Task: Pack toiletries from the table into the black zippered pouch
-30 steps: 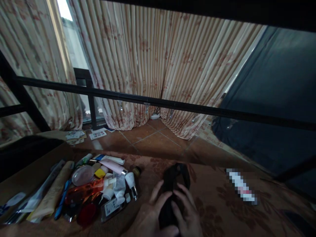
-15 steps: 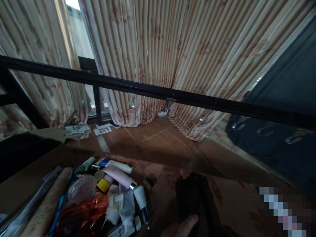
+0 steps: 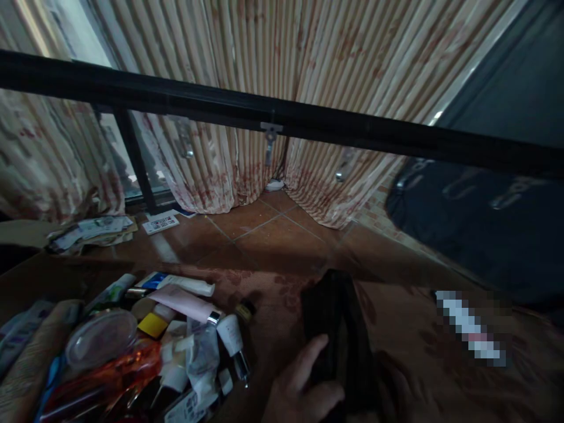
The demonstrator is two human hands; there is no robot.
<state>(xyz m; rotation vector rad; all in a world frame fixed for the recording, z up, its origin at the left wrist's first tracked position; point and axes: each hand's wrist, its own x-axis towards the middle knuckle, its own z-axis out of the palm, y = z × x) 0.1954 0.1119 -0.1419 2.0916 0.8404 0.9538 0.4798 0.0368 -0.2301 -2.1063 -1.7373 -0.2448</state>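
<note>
A black soft bag [image 3: 328, 346], dark inside and with its top parted, stands on the reddish-brown patterned cloth [image 3: 268, 294]. My left hand [image 3: 299, 385] grips its near left side, with two digits showing against the fabric. On the bag's right lies a dim shape in deep shadow; whether it is my right hand I cannot tell. Left of the bag is a pile of toiletries: a pink tube [image 3: 187, 302], a white tube with a silver tip [image 3: 231, 335], a clear round case [image 3: 102, 338], an orange-red bottle [image 3: 106, 376] and a yellow-sided item [image 3: 152, 324].
A black rail [image 3: 220, 103] with hanging metal hooks crosses in front of striped curtains [image 3: 247, 47]. Papers [image 3: 97, 232] and a QR-code card [image 3: 161, 222] lie on the tiled floor [image 3: 282, 229]. A small dark jar [image 3: 245, 309] sits beside the pile. A blurred-out pale object [image 3: 469, 326] lies at right.
The view has tilted down and shifted, so the bag and more of my left hand now show. My left hand stays at the bag's left side.
</note>
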